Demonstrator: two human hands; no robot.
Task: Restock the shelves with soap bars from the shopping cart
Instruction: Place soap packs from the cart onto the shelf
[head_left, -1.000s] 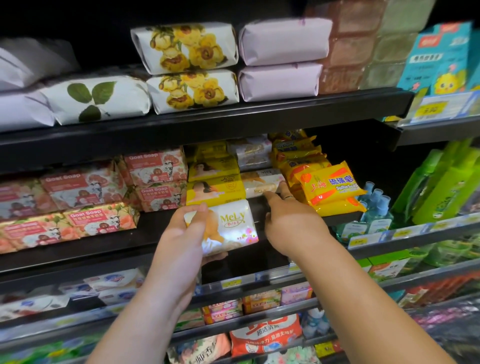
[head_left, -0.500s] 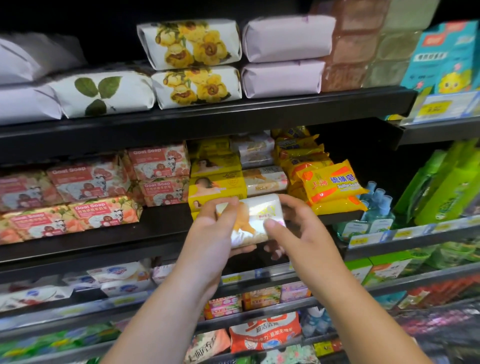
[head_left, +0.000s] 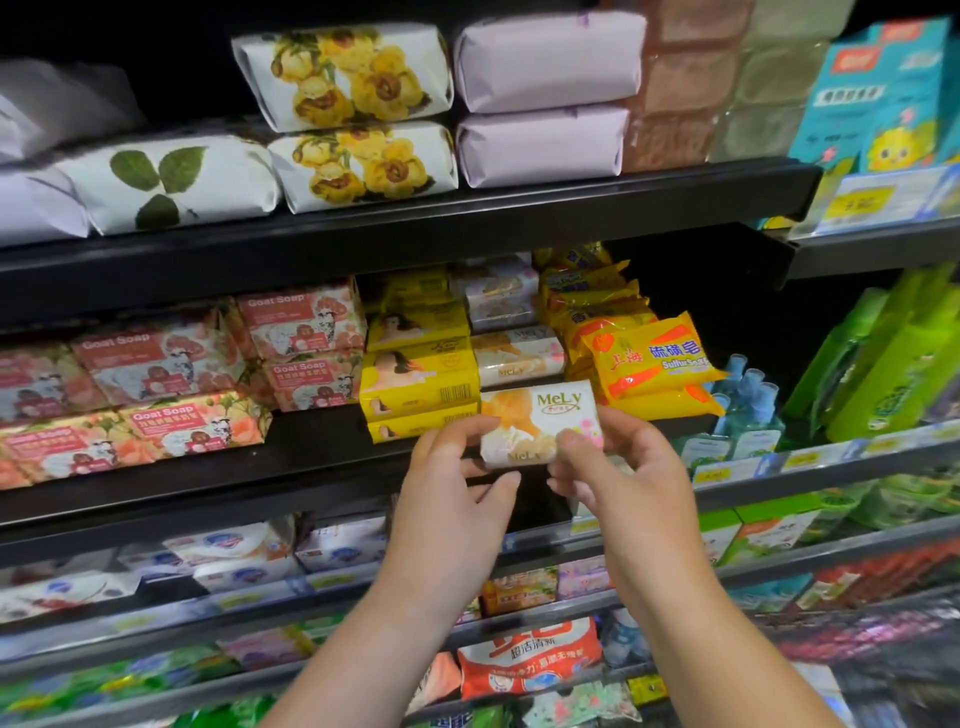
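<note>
Our left hand and right hand pinch the soap bar by its ends, to square it with the matching stack

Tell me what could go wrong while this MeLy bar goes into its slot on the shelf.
1. The MeLy bar is pinched only at its lower corners by the left hand and right hand; it could slip and drop.
2. The gap looks tight: pushing it in may nudge the yellow soap stack or the tilted orange sulfur soap pack off the shelf.
</note>
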